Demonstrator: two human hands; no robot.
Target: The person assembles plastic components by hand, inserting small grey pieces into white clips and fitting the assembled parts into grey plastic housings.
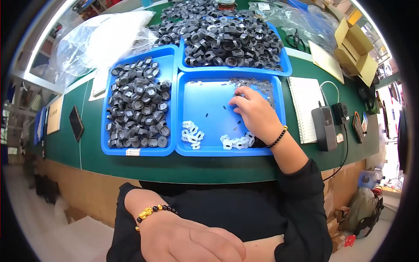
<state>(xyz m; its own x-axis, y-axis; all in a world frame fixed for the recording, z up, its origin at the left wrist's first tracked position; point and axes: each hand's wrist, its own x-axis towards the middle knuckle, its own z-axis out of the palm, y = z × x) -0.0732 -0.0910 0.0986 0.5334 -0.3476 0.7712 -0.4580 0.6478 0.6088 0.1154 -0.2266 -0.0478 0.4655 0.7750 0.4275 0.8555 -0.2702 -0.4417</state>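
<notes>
1. The fingers of the right hand [253, 109] are bent, with thumb and index near each other above the front tray [185, 100]; I cannot tell whether they touch or pinch a piece, because the back of the hand covers the tips.

2. Just beyond these fingers, the small dark parts [265, 86] lie spread in the far right corner of this tray, perhaps so that the right hand reaches them easily. A few loose ones lie apart on the blue floor.

3. The white plastic pieces [239, 142] form one group at the near edge, close under the wrist; a second white group [192, 134] lies in the near left corner. The gap probably keeps two lots separate.

4. The left hand [192, 240] rests low before the body, its back upward and its fingers close together; what is under the palm I cannot see.

5. Left of the front tray, the left tray [173, 100] carries grey round housings [139, 105] in a pile. Behind, the back tray [286, 61] carries a higher heap of similar housings [231, 41], seemingly as stock within arm's reach.

6. The spiral notebook [302, 109] and black power adapter [324, 129] lie to the right, outside the trays, which presumably leaves the working area free.
</notes>
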